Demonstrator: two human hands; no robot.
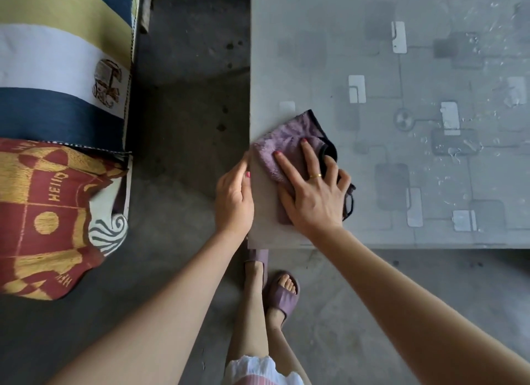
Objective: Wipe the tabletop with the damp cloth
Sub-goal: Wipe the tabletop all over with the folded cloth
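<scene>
where right hand (314, 195) presses, fluffy purple cloth (286, 143) bunches on glossy tabletop (401, 169).

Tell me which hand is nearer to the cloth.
Right. The right hand presses flat on the cloth; the left hand rests at the table edge beside it.

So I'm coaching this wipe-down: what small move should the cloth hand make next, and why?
Probably slide the purple cloth right, away from the edge. The right hand presses it flat at the tabletop's near-left corner, the left hand rests at the edge, and specks show farther right.
</scene>
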